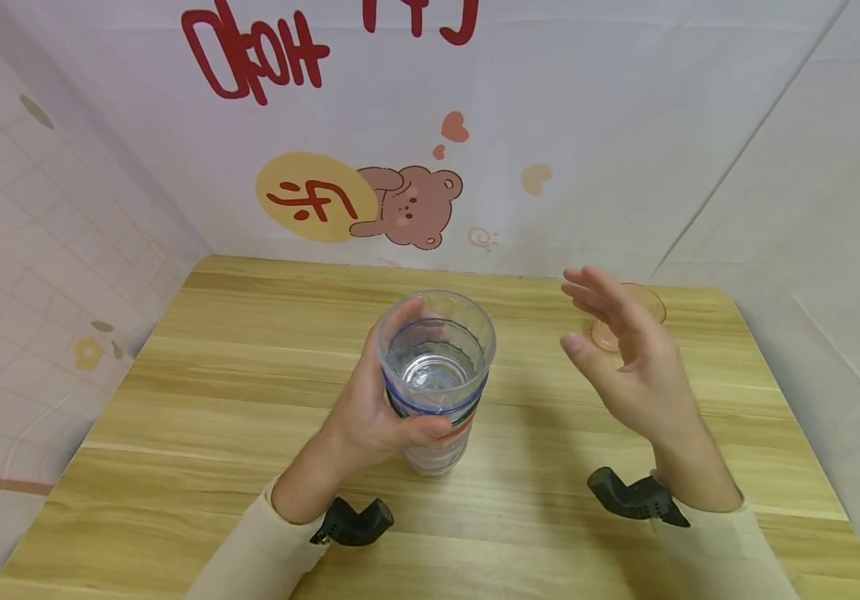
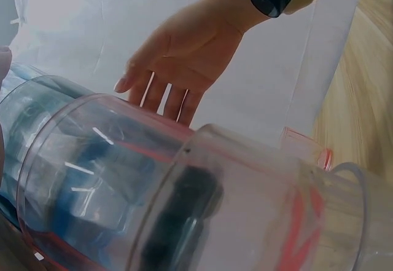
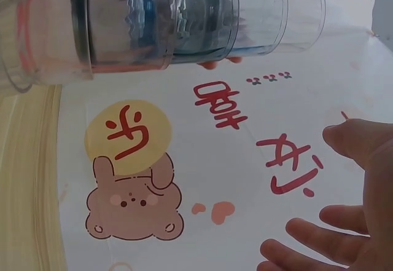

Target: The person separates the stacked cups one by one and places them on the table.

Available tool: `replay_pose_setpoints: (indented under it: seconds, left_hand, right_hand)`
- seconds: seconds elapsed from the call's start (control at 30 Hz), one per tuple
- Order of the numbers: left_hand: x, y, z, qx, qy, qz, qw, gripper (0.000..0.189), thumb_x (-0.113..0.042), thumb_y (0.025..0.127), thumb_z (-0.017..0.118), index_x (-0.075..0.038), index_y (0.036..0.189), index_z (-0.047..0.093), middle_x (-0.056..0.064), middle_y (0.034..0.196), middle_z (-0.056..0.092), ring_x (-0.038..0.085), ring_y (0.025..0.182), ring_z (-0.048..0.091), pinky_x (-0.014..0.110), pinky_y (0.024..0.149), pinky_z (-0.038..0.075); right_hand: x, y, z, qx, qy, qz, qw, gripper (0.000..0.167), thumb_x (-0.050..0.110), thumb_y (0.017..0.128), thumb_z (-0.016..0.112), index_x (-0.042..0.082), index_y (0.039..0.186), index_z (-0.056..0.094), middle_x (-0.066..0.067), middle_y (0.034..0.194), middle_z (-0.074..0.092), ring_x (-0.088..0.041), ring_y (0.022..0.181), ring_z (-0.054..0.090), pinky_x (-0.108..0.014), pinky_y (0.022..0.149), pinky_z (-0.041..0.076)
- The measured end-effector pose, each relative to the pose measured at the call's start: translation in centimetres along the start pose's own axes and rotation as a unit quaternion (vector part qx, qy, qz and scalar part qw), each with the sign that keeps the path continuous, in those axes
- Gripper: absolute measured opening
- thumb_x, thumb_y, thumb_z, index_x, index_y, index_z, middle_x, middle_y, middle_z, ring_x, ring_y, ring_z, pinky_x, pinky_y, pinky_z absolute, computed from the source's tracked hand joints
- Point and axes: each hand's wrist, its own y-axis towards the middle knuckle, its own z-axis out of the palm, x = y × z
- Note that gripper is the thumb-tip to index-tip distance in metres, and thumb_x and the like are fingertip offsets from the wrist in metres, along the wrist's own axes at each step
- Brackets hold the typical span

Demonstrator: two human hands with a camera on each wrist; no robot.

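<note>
A stack of nested clear plastic cups with blue, dark and red bands is upright near the table's middle. My left hand grips it from the left, thumb in front and fingers behind. Tilted by the camera, the cup stack fills the lower left wrist view, and the same stack crosses the top of the right wrist view. My right hand is apart from the stack, to its right, with fingers extended and thumb spread, holding nothing. Behind it, partly hidden, is an orange-tinted clear cup.
The wooden table meets a white cloth wall at the back, printed with red characters and a bear. More cloth walls close off both sides. Dark wrist cameras sit on both cuffs.
</note>
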Motion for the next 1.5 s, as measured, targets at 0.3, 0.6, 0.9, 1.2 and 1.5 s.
replay_pose_setpoints:
  seconds: [0.3, 0.6, 0.9, 1.2, 1.5]
  left_hand:
    - [0.0, 0.1, 0.0, 0.003, 0.005, 0.0, 1.0, 0.118, -0.071, 0.086, 0.08, 0.001, 0.162, 0.024, 0.027, 0.152, 0.046, 0.029, 0.136, 0.058, 0.034, 0.112, 0.055]
    - [0.0, 0.0, 0.0, 0.005, 0.0, 0.003, 1.0, 0.117, -0.069, 0.087, 0.08, 0.001, 0.162, 0.024, 0.027, 0.151, 0.046, 0.028, 0.135, 0.058, 0.035, 0.111, 0.056]
    - [0.0, 0.0, 0.0, 0.004, -0.001, 0.003, 1.0, 0.117, -0.07, 0.086, 0.08, 0.001, 0.162, 0.024, 0.027, 0.151, 0.046, 0.026, 0.135, 0.058, 0.034, 0.111, 0.056]
    - [0.1, 0.0, 0.0, 0.003, 0.0, 0.009, 1.0, 0.116, -0.069, 0.087, 0.08, 0.001, 0.161, 0.024, 0.026, 0.151, 0.046, 0.024, 0.135, 0.058, 0.034, 0.111, 0.056]
    - [0.1, 0.0, 0.0, 0.006, 0.005, 0.007, 1.0, 0.117, -0.07, 0.087, 0.079, 0.001, 0.161, 0.024, 0.027, 0.151, 0.046, 0.026, 0.135, 0.058, 0.034, 0.111, 0.055]
  right_hand:
    - [0.6, 0.2, 0.5, 0.014, -0.024, 0.0, 0.9996, 0.065, -0.016, 0.091, 0.07, -0.014, 0.152, 0.048, -0.008, 0.151, 0.065, -0.016, 0.14, 0.063, -0.027, 0.119, 0.048]
    - [1.7, 0.5, 1.2, 0.025, -0.026, -0.001, 0.9993, 0.069, -0.019, 0.087, 0.071, -0.01, 0.153, 0.05, -0.005, 0.151, 0.066, -0.017, 0.138, 0.064, -0.029, 0.119, 0.049]
    - [2.0, 0.9, 2.1, 0.032, 0.031, -0.038, 0.9983, 0.059, -0.005, 0.096, 0.073, -0.018, 0.148, 0.049, -0.01, 0.15, 0.065, -0.024, 0.14, 0.063, -0.035, 0.122, 0.048]
    - [2.4, 1.2, 3.0, 0.04, 0.058, -0.054, 0.9961, 0.055, 0.005, 0.102, 0.072, -0.02, 0.147, 0.05, -0.013, 0.15, 0.065, -0.028, 0.141, 0.063, -0.038, 0.123, 0.048]
    - [2.6, 1.1, 3.7, 0.052, 0.067, -0.052, 0.995, 0.057, 0.012, 0.104, 0.072, -0.02, 0.146, 0.05, -0.012, 0.151, 0.065, -0.027, 0.142, 0.062, -0.039, 0.124, 0.046]
